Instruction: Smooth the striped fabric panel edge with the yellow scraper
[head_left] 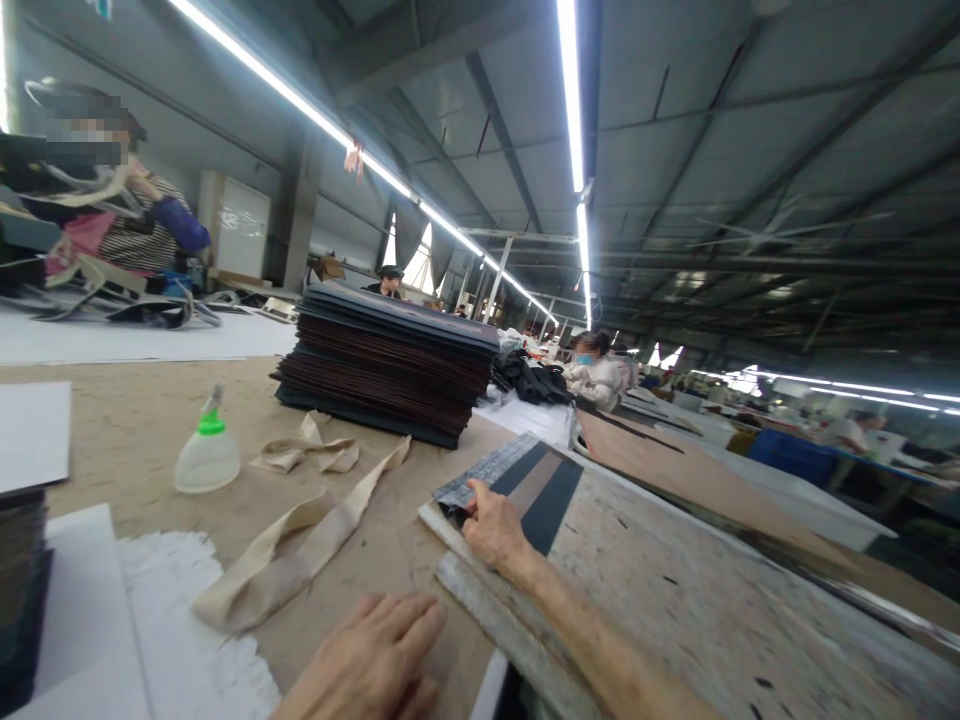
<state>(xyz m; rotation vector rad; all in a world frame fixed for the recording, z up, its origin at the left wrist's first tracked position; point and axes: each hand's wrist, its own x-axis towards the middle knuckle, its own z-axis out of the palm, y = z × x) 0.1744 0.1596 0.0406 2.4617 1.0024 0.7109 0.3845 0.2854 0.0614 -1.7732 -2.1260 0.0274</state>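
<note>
A flat panel with grey patterned, dark and brown stripes lies on a speckled felt board at the right. My right hand is at the panel's near left edge, its index finger on the patterned stripe and its other fingers bent around the dark edge. Low in the middle, my left hand rests on the brown tabletop with its fingers stretched forward, holding nothing visible. Beyond it lies a loose, twisted cream fabric strip.
A tall stack of dark panels stands at the back. To its left is a clear squeeze bottle with a green collar. White sheets lie at the left. Co-workers sit beyond, one at far left.
</note>
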